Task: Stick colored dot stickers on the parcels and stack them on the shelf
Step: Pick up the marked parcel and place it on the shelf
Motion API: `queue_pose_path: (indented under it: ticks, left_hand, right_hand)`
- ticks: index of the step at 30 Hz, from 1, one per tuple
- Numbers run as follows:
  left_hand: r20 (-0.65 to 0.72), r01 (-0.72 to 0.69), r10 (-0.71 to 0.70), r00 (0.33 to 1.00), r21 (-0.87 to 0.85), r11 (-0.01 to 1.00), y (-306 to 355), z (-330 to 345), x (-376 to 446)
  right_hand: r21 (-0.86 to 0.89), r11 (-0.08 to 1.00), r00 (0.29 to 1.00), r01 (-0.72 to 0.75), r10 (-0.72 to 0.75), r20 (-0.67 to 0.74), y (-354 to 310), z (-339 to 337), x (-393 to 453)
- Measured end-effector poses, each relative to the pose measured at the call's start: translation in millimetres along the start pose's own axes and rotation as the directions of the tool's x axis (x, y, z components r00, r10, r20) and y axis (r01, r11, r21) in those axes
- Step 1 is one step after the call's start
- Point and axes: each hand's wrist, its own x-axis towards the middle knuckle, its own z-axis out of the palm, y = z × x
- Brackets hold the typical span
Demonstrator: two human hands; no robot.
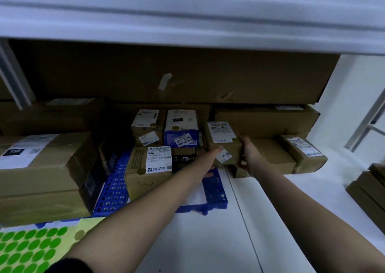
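Head view, forward-down, near shelf (187, 18)

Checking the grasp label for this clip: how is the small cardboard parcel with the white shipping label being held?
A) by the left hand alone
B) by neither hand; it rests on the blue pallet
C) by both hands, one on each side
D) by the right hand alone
C: the left hand is against the near left side of the small parcel while the right hand grips its right side.
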Motion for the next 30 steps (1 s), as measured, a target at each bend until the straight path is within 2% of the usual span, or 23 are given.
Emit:
queue_pose_path:
  ticks: [7, 16, 30]
  left_hand:
    - [-0.117, 0.028, -0.046, 0.992, -0.15, 0.988, -2.0, 8.4, 35.1]
    - [-0.162, -0.023, -0.007, 0.987, -0.182, 0.983, -1.3, 12.1, 50.7]
    - [-0.208, -0.009, -0.066, 0.976, -0.339, 0.941, -0.7, 19.8, 49.3]
  right_hand:
    - [-0.034, 0.996, 0.997, -0.077, 0.078, 0.031, -6.4, 8.3, 42.8]
    - [-0.082, 0.996, 0.997, -0.028, 0.034, 0.075, 1.5, 13.7, 82.6]
    - [-0.121, 0.991, 0.987, 0.049, -0.03, 0.156, 10.1, 20.1, 94.6]
